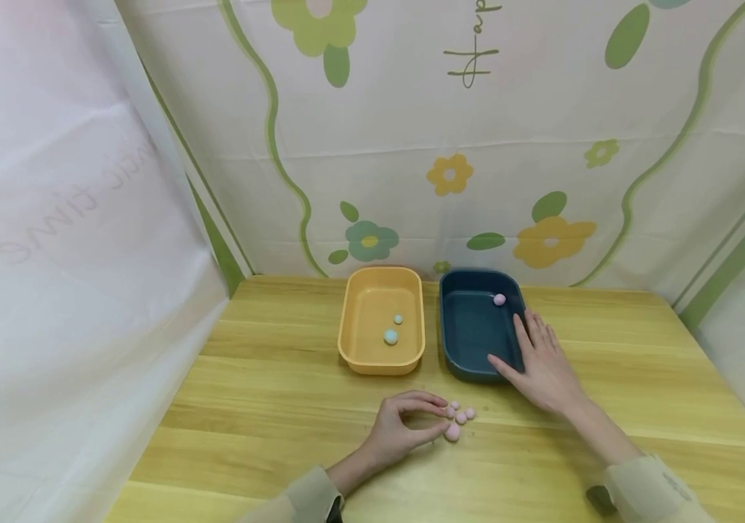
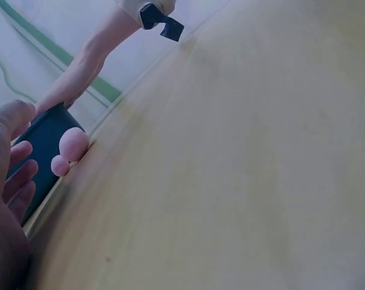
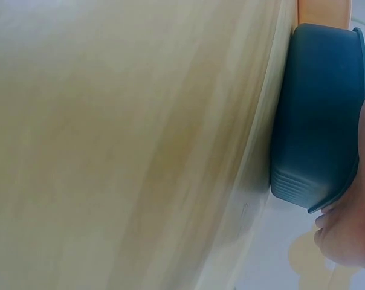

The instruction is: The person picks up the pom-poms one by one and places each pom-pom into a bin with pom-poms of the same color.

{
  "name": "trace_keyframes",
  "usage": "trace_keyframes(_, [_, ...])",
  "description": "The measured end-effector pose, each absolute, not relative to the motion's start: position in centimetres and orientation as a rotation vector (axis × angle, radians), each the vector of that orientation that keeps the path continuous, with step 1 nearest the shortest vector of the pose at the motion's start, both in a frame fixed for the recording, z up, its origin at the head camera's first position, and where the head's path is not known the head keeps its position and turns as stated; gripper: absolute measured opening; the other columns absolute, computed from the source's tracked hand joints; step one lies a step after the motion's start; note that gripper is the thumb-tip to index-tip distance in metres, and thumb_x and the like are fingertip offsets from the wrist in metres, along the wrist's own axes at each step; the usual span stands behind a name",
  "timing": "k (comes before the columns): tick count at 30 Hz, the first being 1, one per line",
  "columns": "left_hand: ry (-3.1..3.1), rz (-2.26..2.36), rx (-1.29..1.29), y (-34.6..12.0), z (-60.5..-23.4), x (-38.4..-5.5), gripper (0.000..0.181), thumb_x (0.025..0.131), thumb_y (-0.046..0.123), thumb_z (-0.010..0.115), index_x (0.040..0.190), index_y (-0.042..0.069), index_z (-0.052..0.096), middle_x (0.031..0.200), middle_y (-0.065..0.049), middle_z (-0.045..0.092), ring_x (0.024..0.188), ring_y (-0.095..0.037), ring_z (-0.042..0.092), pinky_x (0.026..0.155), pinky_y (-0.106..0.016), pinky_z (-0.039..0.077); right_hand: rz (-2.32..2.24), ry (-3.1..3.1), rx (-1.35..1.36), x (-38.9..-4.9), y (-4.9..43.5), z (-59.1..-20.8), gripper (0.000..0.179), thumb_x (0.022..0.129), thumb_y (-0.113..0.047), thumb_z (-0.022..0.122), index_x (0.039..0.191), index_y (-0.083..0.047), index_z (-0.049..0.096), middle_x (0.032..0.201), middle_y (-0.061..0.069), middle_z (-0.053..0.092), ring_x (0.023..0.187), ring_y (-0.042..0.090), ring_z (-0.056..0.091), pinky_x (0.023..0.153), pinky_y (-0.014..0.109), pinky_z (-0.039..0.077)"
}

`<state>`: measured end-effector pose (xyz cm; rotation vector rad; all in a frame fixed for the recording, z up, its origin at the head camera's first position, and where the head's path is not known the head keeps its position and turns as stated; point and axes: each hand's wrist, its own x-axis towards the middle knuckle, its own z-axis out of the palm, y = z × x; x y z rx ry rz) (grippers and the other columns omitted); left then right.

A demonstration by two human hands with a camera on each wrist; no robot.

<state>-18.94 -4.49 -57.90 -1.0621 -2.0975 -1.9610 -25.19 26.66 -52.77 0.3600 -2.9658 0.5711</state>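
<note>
Though hidden from wrist views, pink ball [image 1: 499, 299] inside blue tray [image 1: 477, 334]; right hand [image 1: 545, 372] wide, left hand [image 1: 393, 428] half-spread.

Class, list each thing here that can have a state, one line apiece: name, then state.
Yellow tray: upright, uncovered
Blue tray: upright, uncovered
Pale green balls: two, apart, inside the yellow tray
Lone pink ball: inside the blue tray
Pink balls: five visible, clustered on the table
Left hand's grip: open, beside the cluster; contact unclear
Right hand's grip: open, at the blue tray's right rim
</note>
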Motion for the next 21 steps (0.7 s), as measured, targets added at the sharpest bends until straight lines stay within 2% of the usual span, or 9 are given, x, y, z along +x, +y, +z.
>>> trace_keyframes(8, [-2.244, -2.002, -0.988, -4.26, -57.77, -18.94, 0.020, 0.096, 0.012, 0.086, 0.112, 0.000, 0.085, 0.121, -0.015, 0.083, 0.122, -0.023, 0.077, 0.109, -0.031, 0.062, 0.573, -2.967, 0.365, -25.25, 26.66, -52.63, 0.106, 0.107, -0.064, 0.059, 0.175, 0.002, 0.012, 0.182, 0.034, 0.006, 0.170, 0.055, 0.009, 0.141, 0.065, 0.005])
trace_keyframes(16, [-2.438, -1.884, -0.991, -4.32, -57.18, -18.58, 0.017, 0.096, 0.020, 0.088, 0.111, 0.013, 0.088, 0.129, -0.004, 0.082, 0.128, -0.015, 0.070, 0.116, -0.029, 0.052, 0.567, -2.960, 0.370, -25.06, 26.49, -52.27, 0.105, 0.106, -0.064, 0.061, 0.174, 0.003, 0.017, 0.181, 0.035, 0.009, 0.169, 0.056, 0.012, 0.140, 0.067, 0.010])
trace_keyframes(21, [-2.503, -1.884, -0.981, -4.22, -57.07, -18.34, 0.018, 0.096, 0.020, 0.088, 0.113, 0.014, 0.087, 0.131, -0.003, 0.078, 0.128, -0.012, 0.067, 0.118, -0.029, 0.051, 0.586, -2.953, 0.365, -24.91, 26.50, -52.44, 0.104, 0.106, -0.063, 0.062, 0.174, 0.003, 0.017, 0.181, 0.035, 0.009, 0.169, 0.055, 0.011, 0.140, 0.067, 0.009])
